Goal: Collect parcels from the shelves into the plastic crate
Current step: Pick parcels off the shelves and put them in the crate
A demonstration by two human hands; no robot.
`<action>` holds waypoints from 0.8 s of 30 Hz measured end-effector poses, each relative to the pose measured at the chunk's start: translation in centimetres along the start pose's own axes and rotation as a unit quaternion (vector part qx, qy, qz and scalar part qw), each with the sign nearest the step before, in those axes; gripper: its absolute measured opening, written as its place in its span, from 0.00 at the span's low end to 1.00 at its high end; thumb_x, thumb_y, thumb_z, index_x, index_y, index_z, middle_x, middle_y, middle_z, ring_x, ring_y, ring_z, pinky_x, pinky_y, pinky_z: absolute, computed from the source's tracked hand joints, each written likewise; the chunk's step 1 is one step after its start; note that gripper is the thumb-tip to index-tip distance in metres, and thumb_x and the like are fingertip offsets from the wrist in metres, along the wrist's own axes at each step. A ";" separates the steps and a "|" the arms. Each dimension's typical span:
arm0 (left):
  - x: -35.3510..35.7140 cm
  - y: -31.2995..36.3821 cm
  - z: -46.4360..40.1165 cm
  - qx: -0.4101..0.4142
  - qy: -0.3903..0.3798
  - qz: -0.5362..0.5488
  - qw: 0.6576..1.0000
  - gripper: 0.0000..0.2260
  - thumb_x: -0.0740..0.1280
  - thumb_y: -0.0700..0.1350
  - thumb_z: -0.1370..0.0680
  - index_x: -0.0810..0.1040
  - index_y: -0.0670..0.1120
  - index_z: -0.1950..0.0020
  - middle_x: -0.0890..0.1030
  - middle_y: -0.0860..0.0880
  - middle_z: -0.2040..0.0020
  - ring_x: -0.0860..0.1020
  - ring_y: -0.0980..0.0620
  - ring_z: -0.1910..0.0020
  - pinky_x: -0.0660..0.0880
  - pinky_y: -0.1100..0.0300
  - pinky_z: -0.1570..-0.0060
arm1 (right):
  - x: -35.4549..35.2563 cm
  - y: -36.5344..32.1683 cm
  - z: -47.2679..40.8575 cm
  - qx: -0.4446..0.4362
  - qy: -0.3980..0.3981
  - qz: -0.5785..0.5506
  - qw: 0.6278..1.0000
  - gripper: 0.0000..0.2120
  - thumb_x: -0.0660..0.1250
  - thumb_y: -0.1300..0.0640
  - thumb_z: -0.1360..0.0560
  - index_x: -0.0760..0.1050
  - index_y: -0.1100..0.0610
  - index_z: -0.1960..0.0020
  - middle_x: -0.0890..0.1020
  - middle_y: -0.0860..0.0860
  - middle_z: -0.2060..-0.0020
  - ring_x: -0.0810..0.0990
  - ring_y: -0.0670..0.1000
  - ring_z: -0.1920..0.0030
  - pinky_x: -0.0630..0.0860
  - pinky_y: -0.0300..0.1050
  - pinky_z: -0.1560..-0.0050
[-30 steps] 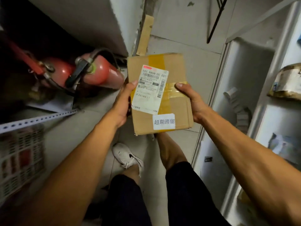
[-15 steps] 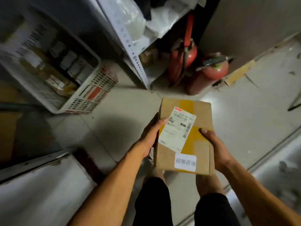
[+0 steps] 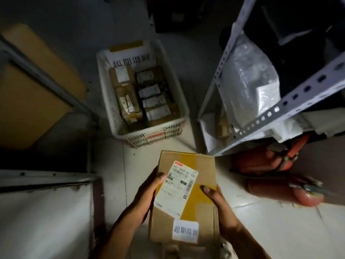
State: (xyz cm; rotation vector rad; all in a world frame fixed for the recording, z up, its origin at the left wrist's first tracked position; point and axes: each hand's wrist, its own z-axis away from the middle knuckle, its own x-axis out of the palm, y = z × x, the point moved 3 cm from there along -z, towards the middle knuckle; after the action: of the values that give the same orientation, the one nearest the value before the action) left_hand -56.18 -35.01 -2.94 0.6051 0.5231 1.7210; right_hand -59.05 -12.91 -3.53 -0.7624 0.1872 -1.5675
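Both of my hands hold a brown cardboard parcel (image 3: 203, 171) sealed with yellow tape, low in the view and above the pale tiled floor (image 3: 270, 227). My left hand (image 3: 144, 198) grips its left edge, the thumb lying on the corner of a white printed shipping label (image 3: 176, 189), while my right hand (image 3: 219, 208) grips the right edge, thumb pressed onto the yellow tape. The fingers (image 3: 153, 172) of both hands curl around the parcel's sides and mostly pass out of sight beneath it. A smaller white sticker with printed characters (image 3: 185, 231) sits near the parcel's near end.

Just beyond the parcel, on the floor, stands a white perforated plastic crate (image 3: 115, 111), packed with small labelled cardboard boxes (image 3: 128, 101) and a white sheet of paper with large characters (image 3: 130, 57) propped at its far end. The parcel is apart from the crate, nearer to me.

To the right rises a grey slotted-angle metal shelf (image 3: 291, 101) carrying a clear plastic bag (image 3: 248, 81). Two red fire extinguishers (image 3: 276, 189) lie on the floor beneath it. A large flat brown cardboard sheet (image 3: 28, 101) rests at the left, in dim light.
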 end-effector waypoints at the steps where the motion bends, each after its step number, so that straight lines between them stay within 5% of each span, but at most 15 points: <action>1: -0.8 0.3 -0.2 -0.003 0.011 0.027 1.000 0.15 0.66 0.60 0.24 0.82 0.56 0.42 0.86 0.47 0.45 0.84 0.45 0.45 0.78 0.46 0.44 | 1.1 -0.8 -1.1 0.001 -0.008 0.013 1.000 0.51 0.85 0.43 0.47 0.69 0.51 0.28 0.82 0.61 0.38 0.82 0.66 0.40 0.80 0.66 0.43; 7: -6.6 3.9 -3.5 0.037 0.024 0.125 0.991 0.23 0.72 0.68 0.34 0.83 0.55 0.48 0.85 0.44 0.45 0.84 0.41 0.45 0.76 0.47 0.46 | 7.2 -4.8 -7.2 0.025 -0.036 0.044 0.998 0.49 0.83 0.46 0.43 0.67 0.49 0.26 0.82 0.60 0.38 0.82 0.65 0.40 0.81 0.64 0.47; 10: -9.0 5.8 -5.5 0.044 0.016 0.146 0.988 0.29 0.72 0.68 0.33 0.80 0.49 0.41 0.84 0.42 0.42 0.83 0.40 0.43 0.76 0.42 0.42 | 9.4 -6.3 -10.7 0.043 -0.047 0.059 0.996 0.48 0.82 0.46 0.41 0.66 0.48 0.25 0.81 0.60 0.36 0.81 0.65 0.38 0.80 0.67 0.44; 16: -13.6 11.1 -11.2 0.005 0.033 0.133 0.991 0.23 0.63 0.61 0.24 0.77 0.52 0.34 0.86 0.46 0.45 0.85 0.46 0.48 0.75 0.53 0.52 | 12.8 -9.1 -18.9 0.089 -0.058 0.087 0.991 0.49 0.83 0.45 0.39 0.64 0.46 0.23 0.78 0.58 0.32 0.79 0.64 0.35 0.73 0.72 0.35; 19: -16.3 13.5 -14.7 -0.012 0.037 0.134 0.990 0.25 0.65 0.63 0.23 0.77 0.48 0.35 0.84 0.41 0.44 0.84 0.42 0.46 0.76 0.51 0.50 | 14.5 -10.9 -22.9 0.111 -0.048 0.105 0.987 0.48 0.83 0.41 0.38 0.63 0.41 0.23 0.79 0.54 0.32 0.78 0.62 0.33 0.70 0.71 0.32; 24: -19.5 19.4 -20.1 -0.037 0.055 0.123 0.990 0.21 0.63 0.58 0.23 0.79 0.47 0.37 0.85 0.41 0.45 0.84 0.44 0.48 0.75 0.52 0.51 | 18.1 -14.9 -27.7 0.126 -0.061 0.128 0.982 0.56 0.86 0.37 0.49 0.63 0.36 0.27 0.83 0.47 0.39 0.79 0.54 0.36 0.74 0.64 0.35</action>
State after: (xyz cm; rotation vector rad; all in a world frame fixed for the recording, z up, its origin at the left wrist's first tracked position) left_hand -79.90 -58.88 -8.38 0.5420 0.4743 2.0069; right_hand -86.24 -36.08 -10.18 -0.6076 -0.0046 -1.2662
